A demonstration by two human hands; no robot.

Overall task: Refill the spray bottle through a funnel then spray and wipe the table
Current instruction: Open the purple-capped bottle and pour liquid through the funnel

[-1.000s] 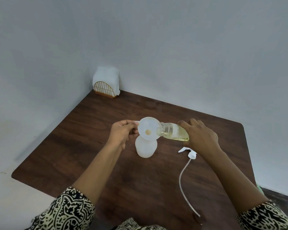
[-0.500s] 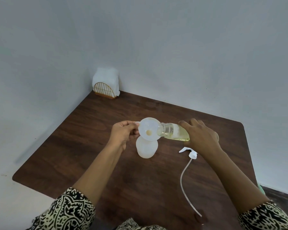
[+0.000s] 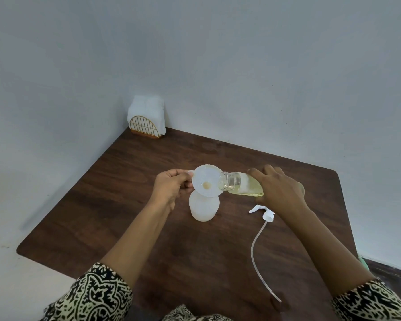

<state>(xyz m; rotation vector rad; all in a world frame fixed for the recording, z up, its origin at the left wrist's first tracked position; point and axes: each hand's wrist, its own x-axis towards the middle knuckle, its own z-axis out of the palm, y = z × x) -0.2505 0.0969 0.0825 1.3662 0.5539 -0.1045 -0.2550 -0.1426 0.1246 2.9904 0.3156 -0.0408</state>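
Note:
A white translucent spray bottle (image 3: 203, 207) stands uncapped near the middle of the dark wooden table (image 3: 116, 195). A white funnel (image 3: 206, 183) sits in its neck. My left hand (image 3: 171, 188) pinches the funnel's small tab at its left rim. My right hand (image 3: 279, 188) grips a clear refill bottle (image 3: 240, 186) of pale yellow liquid, tipped almost level with its open mouth over the funnel's right rim. A little yellowish liquid shows at the funnel's hole.
The white spray head (image 3: 264, 213) with its long clear dip tube (image 3: 255, 249) lies on the table to the right of the bottle. A gold wire holder of white napkins (image 3: 146, 119) stands in the far left corner against the wall.
Hardly anything differs; both hands hold the same pose, with the refill bottle still tipped at the funnel.

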